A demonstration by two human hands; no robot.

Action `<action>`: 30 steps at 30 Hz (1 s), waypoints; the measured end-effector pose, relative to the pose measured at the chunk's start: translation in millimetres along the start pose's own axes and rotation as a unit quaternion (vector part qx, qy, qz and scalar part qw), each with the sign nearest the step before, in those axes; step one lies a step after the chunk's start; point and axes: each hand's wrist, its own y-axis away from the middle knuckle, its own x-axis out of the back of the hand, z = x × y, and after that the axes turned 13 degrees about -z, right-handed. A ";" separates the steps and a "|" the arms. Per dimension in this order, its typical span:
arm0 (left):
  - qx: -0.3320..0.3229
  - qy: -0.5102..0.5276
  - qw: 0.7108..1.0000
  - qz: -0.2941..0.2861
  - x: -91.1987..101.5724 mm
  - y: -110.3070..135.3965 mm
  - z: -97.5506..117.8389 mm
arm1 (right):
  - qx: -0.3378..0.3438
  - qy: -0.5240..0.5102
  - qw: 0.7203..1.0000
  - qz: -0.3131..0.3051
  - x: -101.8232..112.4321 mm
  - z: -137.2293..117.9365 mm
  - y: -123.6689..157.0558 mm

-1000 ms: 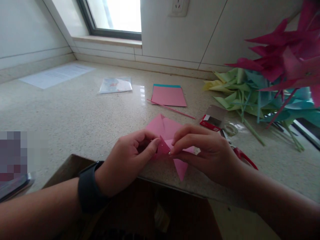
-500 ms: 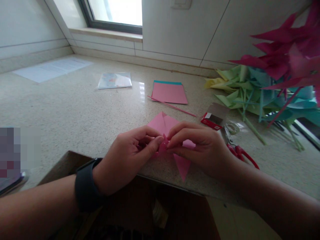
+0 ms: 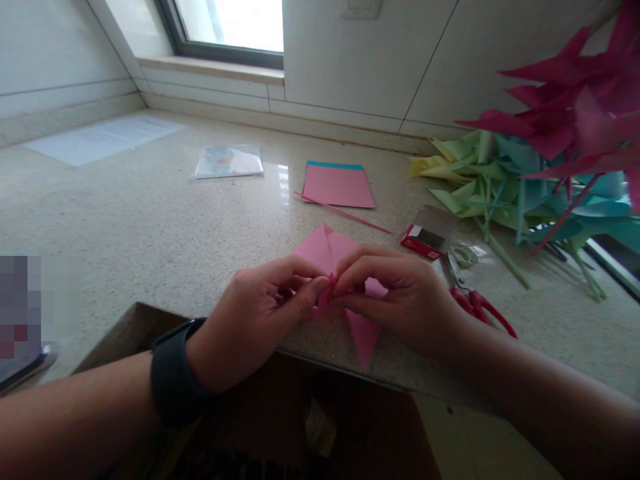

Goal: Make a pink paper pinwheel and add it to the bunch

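A pink paper pinwheel lies at the counter's front edge, its points spreading out from under both hands. My left hand, with a dark watch at the wrist, pinches the paper near its middle between thumb and fingers. From the other side my right hand pinches the same middle, its fingertips touching or nearly touching the left thumb. The fingers hide most of the pinwheel's centre, and whether a small fastener is there I cannot tell. Behind the hands a thin pink stick rests partly on stacked pink paper squares.
Red-handled scissors, a small red box and a roll of clear tape lie right of the hands. Finished paper pinwheels in several colours fill the far right. A clear packet and printed sheet lie back left.
The fingertips have drawn slightly closer together at the pinwheel's centre, and the folded tip there has pressed in lower. The pinwheel's lower point has shifted slightly down. Other things stay put.
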 end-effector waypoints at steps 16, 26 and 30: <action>-0.049 -0.043 0.998 0.000 1.1 0.3 -1.3 | -0.078 -0.061 0.995 0.010 -4.2 2.3 6.7; -0.051 -0.046 0.997 0.031 -0.9 0.4 0.3 | -0.060 -0.064 0.995 0.050 -5.1 3.2 5.6; -0.054 -0.049 0.997 0.030 -0.2 0.8 -0.5 | -0.048 -0.057 0.996 0.048 -4.4 1.8 5.6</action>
